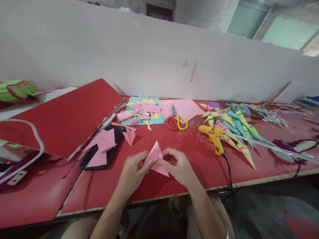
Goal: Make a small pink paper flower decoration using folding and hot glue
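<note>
A folded piece of pink paper [156, 151] is held between both hands just above the front of the red table, its point facing away from me. My left hand [136, 169] pinches its left side, thumb lying across the paper. On the other side my right hand [178, 166] grips the right edge, with its thumb meeting the left thumb near the middle. Left of the hands lies a small folded pink paper piece [129, 136]. Several pink paper pieces [104, 147] rest on a black tray [83, 164] farther left.
Scissors [176, 121] with red and yellow handles lie beyond my hands, near paper scraps [142, 111] and a pink sheet [184, 108]. A yellow glue gun [213, 136] with a trailing cord sits right, beside a pile of coloured paper cones [236, 122]. A large red board [82, 113] stands left.
</note>
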Motion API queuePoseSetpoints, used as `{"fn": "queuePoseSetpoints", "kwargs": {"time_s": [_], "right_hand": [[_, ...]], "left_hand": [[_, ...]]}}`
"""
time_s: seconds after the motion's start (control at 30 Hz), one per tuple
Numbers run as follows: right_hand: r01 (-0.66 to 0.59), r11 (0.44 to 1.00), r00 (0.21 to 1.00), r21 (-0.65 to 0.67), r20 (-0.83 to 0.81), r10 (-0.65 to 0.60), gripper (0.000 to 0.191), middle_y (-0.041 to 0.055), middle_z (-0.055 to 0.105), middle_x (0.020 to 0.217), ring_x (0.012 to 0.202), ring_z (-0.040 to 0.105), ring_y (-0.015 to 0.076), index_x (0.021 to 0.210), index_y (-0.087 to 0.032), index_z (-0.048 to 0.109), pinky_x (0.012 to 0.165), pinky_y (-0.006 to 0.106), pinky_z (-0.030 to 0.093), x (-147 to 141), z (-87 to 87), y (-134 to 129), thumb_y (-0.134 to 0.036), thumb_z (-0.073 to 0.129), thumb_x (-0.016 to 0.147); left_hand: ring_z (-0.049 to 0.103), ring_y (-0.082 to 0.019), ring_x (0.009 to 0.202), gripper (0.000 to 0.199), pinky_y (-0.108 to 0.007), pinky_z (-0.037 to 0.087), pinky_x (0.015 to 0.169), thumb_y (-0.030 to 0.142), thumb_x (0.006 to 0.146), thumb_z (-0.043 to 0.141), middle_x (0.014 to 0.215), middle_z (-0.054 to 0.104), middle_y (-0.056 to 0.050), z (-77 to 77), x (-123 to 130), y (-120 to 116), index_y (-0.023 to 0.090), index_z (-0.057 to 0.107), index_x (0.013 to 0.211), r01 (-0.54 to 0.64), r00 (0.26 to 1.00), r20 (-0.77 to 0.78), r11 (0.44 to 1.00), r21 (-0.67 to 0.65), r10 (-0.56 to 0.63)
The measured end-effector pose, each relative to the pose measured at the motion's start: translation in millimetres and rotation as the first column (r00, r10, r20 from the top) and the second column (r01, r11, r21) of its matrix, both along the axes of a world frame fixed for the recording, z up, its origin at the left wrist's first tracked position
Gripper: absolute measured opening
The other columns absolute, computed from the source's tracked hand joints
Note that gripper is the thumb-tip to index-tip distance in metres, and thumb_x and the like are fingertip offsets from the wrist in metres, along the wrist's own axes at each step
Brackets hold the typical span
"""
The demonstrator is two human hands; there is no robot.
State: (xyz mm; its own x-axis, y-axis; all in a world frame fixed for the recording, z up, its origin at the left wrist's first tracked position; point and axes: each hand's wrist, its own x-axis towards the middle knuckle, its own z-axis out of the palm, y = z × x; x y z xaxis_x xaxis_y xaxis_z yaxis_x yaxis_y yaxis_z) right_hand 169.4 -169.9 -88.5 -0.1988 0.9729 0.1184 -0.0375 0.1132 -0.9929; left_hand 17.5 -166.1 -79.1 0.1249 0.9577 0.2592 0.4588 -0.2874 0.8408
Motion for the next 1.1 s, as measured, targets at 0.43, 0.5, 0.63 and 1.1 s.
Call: {"fn": "queuePoseSetpoints", "kwargs": {"time_s": [0.43,0.5,0.63,1.1], "right_hand": [[0.163,0.983,0.986,0.08,0.023,-0.165,0.02,-0.0041,0.051,0.057,0.056,0.045,0.0101,0.064,-0.018,0.057,0.055,0.021,0.036,-3,-0.5,0,-0.032,0.055,0.078],[0.149,0.986,0.989,0.073,0.013,-0.15,0.019,-0.0041,0.05,0.056,0.056,0.044,0.0099,0.064,-0.017,0.057,0.055,0.02,0.036,-2,-0.9,1,-0.031,0.055,0.078],[0.023,0.998,1.0,0.055,-0.014,-0.022,0.024,-0.0049,0.042,0.056,0.054,0.038,0.0086,0.061,-0.018,0.051,0.052,0.02,0.033,1,-2.7,1,-0.032,0.053,0.08],[0.038,0.998,0.992,0.05,0.115,-0.044,0.042,-0.0047,0.025,0.056,0.054,0.026,0.0077,0.054,-0.019,0.032,0.048,0.021,0.022,-6,-12.3,4,-0.046,0.046,0.082]], "left_hand": [[0.036,-0.008,0.039,0.037,-0.019,0.03,0.042,0.034,0.075,0.049,0.04,0.04,0.006,2.3,-3,-1,0.019,0.036,0.044,0.087,0.996,-0.002,0.995,0.051,-0.087],[0.037,-0.008,0.039,0.038,-0.019,0.029,0.041,0.034,0.075,0.049,0.039,0.04,0.005,2.2,-5,0,0.019,0.036,0.043,0.098,0.995,-0.006,0.993,0.065,-0.098],[0.034,-0.007,0.038,0.04,-0.019,0.028,0.04,0.034,0.075,0.051,0.038,0.037,0.006,1.9,-10,1,0.019,0.035,0.042,0.108,0.994,-0.032,0.991,0.08,-0.106],[0.041,-0.008,0.039,0.039,-0.019,0.031,0.042,0.032,0.082,0.039,0.04,0.042,0.005,2.0,-7,3,0.019,0.039,0.045,0.113,0.993,-0.047,0.992,0.048,-0.111]]}}
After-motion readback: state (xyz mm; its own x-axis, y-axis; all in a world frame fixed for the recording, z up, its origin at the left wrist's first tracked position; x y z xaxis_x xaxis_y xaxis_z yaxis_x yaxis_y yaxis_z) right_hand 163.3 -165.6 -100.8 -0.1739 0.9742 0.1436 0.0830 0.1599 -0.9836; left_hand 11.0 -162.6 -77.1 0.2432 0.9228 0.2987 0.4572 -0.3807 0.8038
